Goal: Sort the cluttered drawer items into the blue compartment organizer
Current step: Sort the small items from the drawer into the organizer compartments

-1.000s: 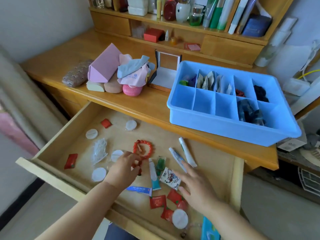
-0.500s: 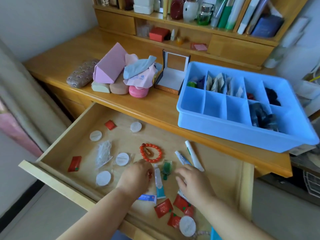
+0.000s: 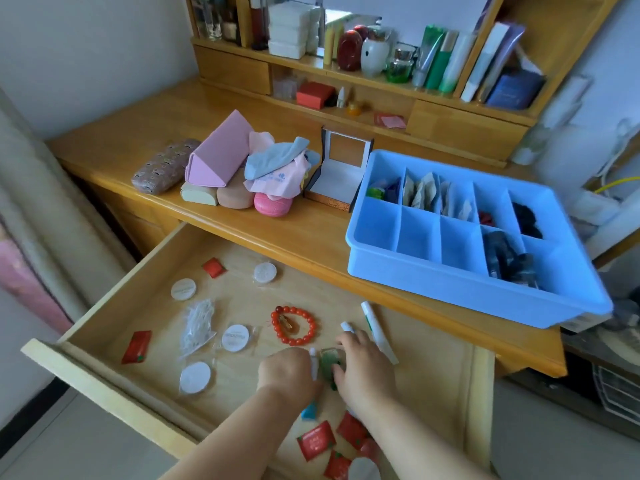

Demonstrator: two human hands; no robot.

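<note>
Several organizer (image 3: 460, 271) compartments hold items, yet the drawer (image 3: 221, 407) remains littered; the left hand (image 3: 289, 374) and right hand (image 3: 367, 370) curl around small tubes, exact grip unclear.

No text can be read with certainty. Dark print crosses the white round pad (image 3: 235, 337) in the drawer (image 3: 104, 308), and fainter print the one (image 3: 183, 289) farther left; both are too blurred to read. White print on the near red sachet (image 3: 316, 444) and a blue logo on the pink cloth (image 3: 277, 177) on the table (image 3: 311, 233) are likewise illegible.
</note>
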